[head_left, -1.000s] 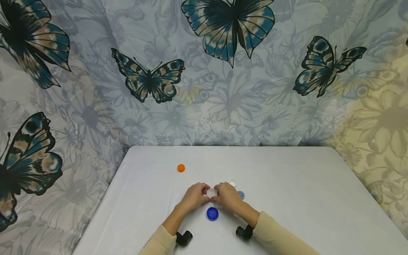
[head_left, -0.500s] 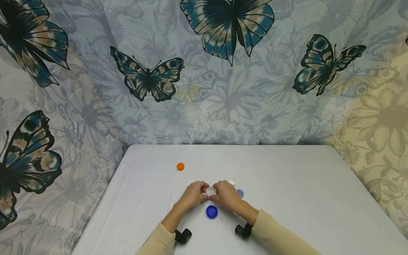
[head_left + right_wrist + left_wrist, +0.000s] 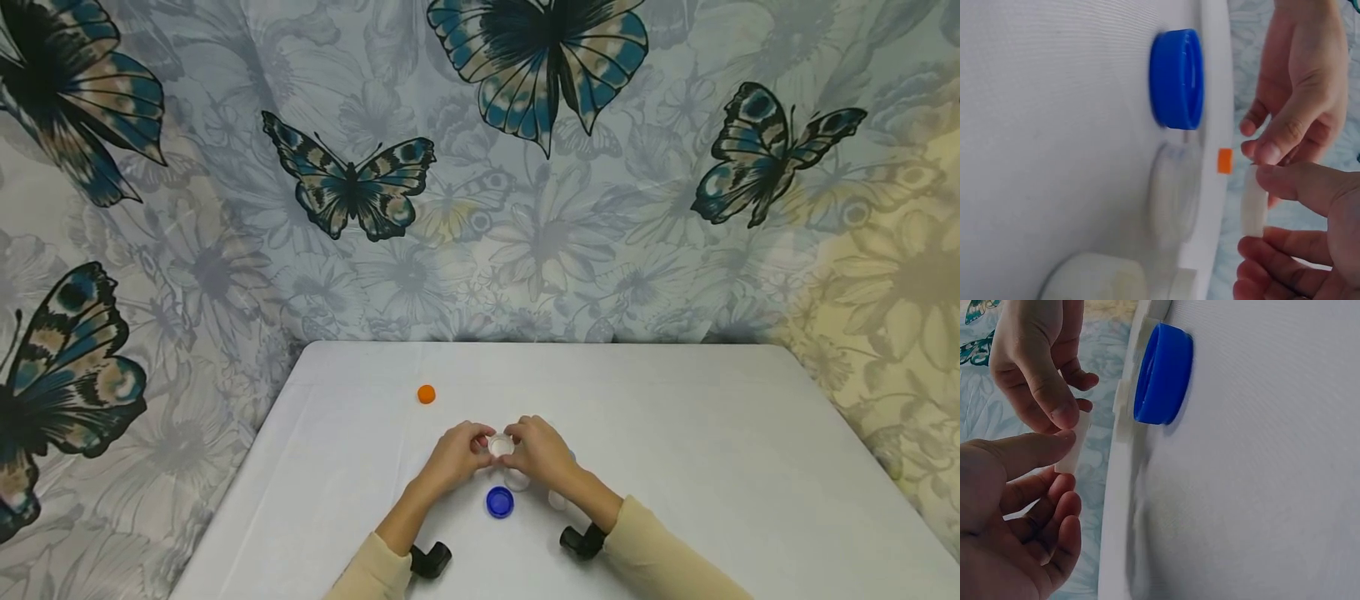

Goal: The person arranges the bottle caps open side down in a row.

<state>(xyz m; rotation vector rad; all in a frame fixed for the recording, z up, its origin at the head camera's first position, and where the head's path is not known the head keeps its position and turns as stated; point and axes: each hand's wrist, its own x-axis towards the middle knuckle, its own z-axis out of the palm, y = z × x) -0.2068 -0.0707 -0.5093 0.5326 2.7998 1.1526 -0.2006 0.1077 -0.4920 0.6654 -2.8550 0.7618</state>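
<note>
A round white cap [image 3: 501, 445] is held up between both hands, its hollow side showing in the head view. My left hand [image 3: 452, 457] pinches its left edge between thumb and fingers, and my right hand [image 3: 543, 454] pinches the right edge. Seen edge-on in the left wrist view, the white cap [image 3: 1074, 447] is above the table level. Just in front of the hands a blue cap [image 3: 500, 502] lies on the table. Beside it sits a clear lid [image 3: 517, 480], partly behind the right hand.
An orange cap [image 3: 426, 394] lies farther back on the white table [image 3: 675, 433]. A pale round piece [image 3: 557, 500] is partly under the right forearm. A light blue piece [image 3: 572, 455] barely shows behind the right hand. In the right wrist view a white round object [image 3: 1094, 278] stands close.
Both hands have risen a little and moved slightly away with the white cap. The clear lid shows more; the pieces behind the right hand are more covered.
</note>
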